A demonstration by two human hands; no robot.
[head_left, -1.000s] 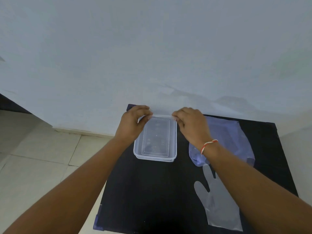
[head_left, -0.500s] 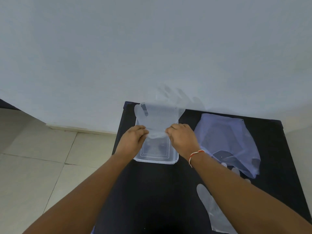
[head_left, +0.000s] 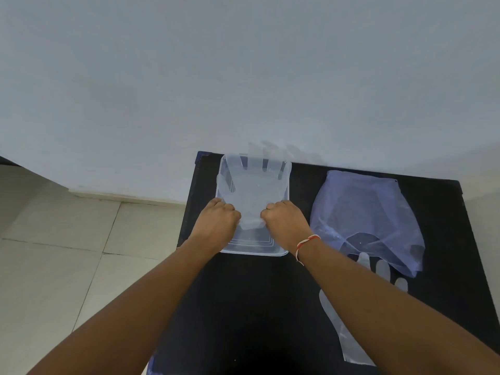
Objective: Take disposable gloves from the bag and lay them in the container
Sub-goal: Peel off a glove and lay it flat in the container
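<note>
A clear rectangular plastic container stands on the black table by the wall. A thin transparent glove lies stretched over and into it, its fingers reaching past the far rim. My left hand and my right hand pinch the glove's cuff above the middle of the container, one at each side. To the right lies the bluish plastic bag, flat and crumpled. A second clear glove lies on the table near me, partly under my right forearm, its fingertips touching the bag's near edge.
The black table stands against a pale wall. Its left edge runs just left of the container, and beyond it the tiled floor lies below. Dark table surface shows between the container and my body.
Both hands pulled the glove's cuff towards me, from the container's far rim to its middle. The glove now lies spread lower over the container. The camera has tilted down.
</note>
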